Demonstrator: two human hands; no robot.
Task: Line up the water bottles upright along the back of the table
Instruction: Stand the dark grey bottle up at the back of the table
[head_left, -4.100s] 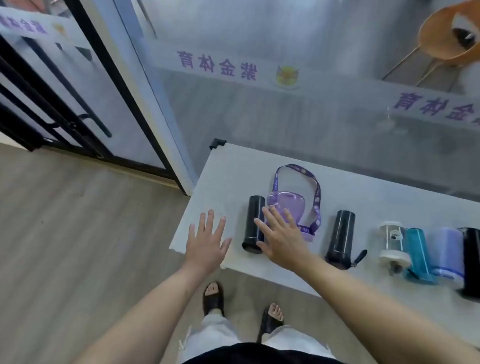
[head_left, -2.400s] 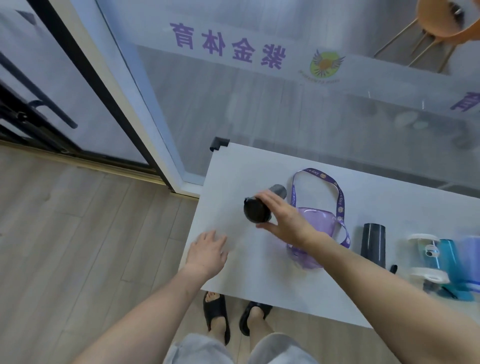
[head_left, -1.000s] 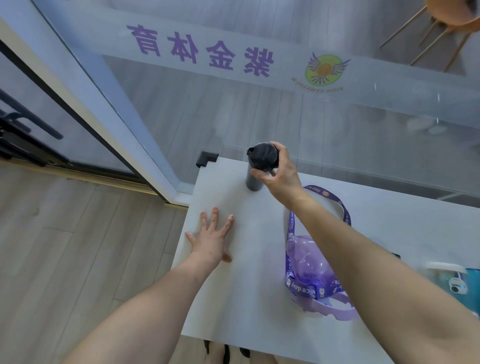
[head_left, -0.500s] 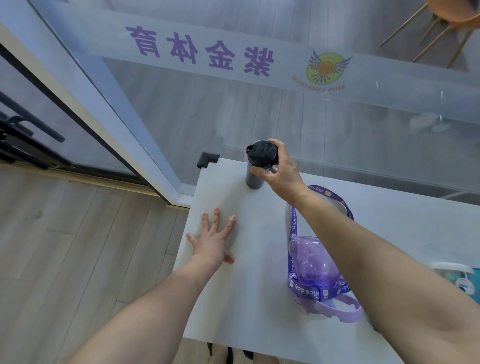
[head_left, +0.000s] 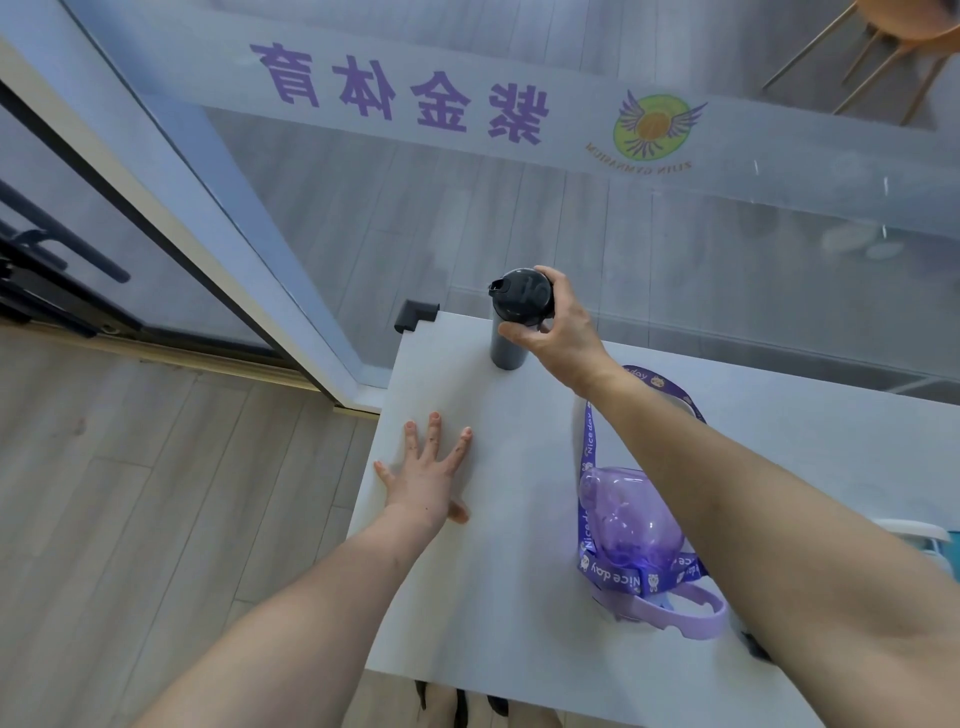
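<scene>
Black bottle (head_left: 511, 332) stands upright, long axis vertical, at the back edge of the table (head_left: 493, 571), upper centre of frame. Right hand (head_left: 558, 332) grips its cap from the right, fingers curled round it; base apparently seated. Left hand (head_left: 426, 478) lies flat on the table, fingers spread, below and left.

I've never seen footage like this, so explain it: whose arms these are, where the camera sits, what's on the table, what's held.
No machine here: a person wears one camera on the head, looking down at their own arms. The right hand grips the lid of a black bottle standing upright near the back left corner of the white table. The left hand rests flat on the table. A purple bottle with a strap lies on its side nearer the person.
</scene>
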